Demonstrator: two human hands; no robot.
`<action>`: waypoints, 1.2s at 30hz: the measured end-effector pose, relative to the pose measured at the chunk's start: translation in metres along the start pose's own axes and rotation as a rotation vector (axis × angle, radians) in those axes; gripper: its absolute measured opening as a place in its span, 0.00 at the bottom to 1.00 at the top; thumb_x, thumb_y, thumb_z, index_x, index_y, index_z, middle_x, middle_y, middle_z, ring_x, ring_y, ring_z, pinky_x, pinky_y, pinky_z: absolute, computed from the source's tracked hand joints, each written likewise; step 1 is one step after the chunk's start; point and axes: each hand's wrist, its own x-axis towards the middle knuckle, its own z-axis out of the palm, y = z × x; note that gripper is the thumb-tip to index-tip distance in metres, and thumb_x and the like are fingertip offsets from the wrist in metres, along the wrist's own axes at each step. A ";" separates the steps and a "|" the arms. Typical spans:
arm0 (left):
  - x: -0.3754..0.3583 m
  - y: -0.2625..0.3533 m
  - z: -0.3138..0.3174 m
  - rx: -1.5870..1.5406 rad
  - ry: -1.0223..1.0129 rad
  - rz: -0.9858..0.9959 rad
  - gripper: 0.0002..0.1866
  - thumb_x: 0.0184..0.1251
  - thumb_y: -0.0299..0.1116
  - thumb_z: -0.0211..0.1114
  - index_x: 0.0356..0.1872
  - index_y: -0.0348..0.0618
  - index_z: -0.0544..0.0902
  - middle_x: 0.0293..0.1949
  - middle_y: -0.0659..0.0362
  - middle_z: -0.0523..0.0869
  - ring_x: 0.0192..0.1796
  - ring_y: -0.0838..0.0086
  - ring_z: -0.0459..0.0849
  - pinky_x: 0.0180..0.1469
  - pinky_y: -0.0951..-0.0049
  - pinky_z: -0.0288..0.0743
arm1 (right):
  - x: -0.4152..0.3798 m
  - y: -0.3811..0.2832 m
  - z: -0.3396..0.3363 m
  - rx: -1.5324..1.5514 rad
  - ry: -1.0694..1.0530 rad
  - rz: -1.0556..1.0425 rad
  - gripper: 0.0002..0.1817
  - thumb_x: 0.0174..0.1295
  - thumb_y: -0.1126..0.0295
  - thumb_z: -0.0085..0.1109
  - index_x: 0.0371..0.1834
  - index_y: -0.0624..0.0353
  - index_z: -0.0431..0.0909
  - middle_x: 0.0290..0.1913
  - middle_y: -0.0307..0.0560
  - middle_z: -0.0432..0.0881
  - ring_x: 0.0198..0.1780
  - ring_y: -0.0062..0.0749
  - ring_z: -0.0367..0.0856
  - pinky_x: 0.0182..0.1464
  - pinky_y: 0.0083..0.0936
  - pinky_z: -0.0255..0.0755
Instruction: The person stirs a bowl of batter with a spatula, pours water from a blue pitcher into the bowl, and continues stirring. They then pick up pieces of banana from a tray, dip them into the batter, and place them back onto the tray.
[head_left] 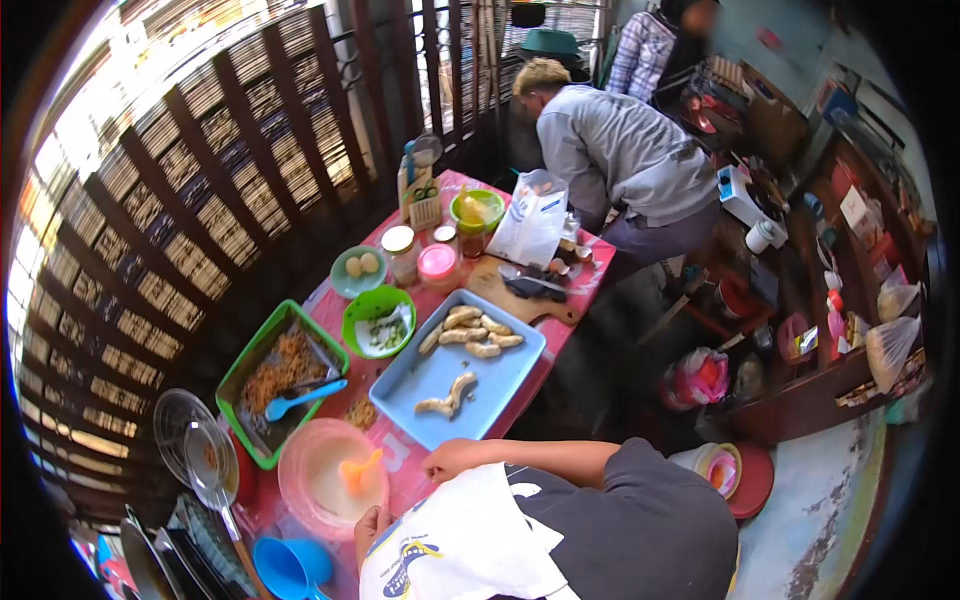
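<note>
White cloth (pixel 460 535) is worn nearest. Pink bowl (pixel 291 468) is placed on table (pixel 407 478) close to L hand (pixel 371 527) & R hand (pixel 453 461), prob. for easy reach; grip of these 2 can't be told.

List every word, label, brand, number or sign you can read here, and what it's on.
"www.": on the white printed fabric; the rest of that line and the larger logo are too blurred to read surely.
Too small or blurred to read: the blue print on the white plastic bag.
Unclear: pale lettering on the tablecloth and the white mark on the dark shirt.
</note>
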 end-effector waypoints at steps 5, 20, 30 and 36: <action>0.064 0.020 0.038 0.049 0.013 0.153 0.16 0.70 0.37 0.48 0.24 0.38 0.73 0.19 0.62 0.74 0.20 0.85 0.69 0.22 0.83 0.63 | -0.023 0.022 -0.053 0.165 0.053 -0.176 0.13 0.56 0.63 0.54 0.39 0.59 0.76 0.33 0.49 0.81 0.36 0.36 0.79 0.37 0.29 0.71; 0.157 0.113 0.166 0.146 -0.076 0.023 0.08 0.60 0.22 0.46 0.33 0.35 0.76 0.39 0.53 0.80 0.38 0.73 0.78 0.46 0.74 0.71 | -0.155 0.154 -0.199 0.981 0.378 -0.097 0.13 0.62 0.63 0.51 0.44 0.58 0.73 0.24 0.35 0.74 0.24 0.13 0.70 0.24 0.13 0.64; 0.143 0.165 0.179 0.087 -0.385 -0.621 0.02 0.61 0.25 0.56 0.31 0.38 0.76 0.36 0.56 0.80 0.37 0.77 0.77 0.43 0.77 0.71 | -0.145 0.144 -0.236 0.967 0.208 -0.161 0.14 0.62 0.60 0.52 0.46 0.54 0.73 0.24 0.32 0.72 0.24 0.10 0.67 0.22 0.10 0.58; 0.132 0.153 0.137 0.090 -0.283 -0.543 0.02 0.58 0.25 0.59 0.32 0.41 0.76 0.33 0.60 0.78 0.35 0.78 0.76 0.40 0.77 0.70 | -0.127 0.135 -0.252 0.946 0.040 -0.225 0.16 0.61 0.60 0.54 0.48 0.55 0.73 0.24 0.32 0.71 0.26 0.11 0.67 0.27 0.12 0.59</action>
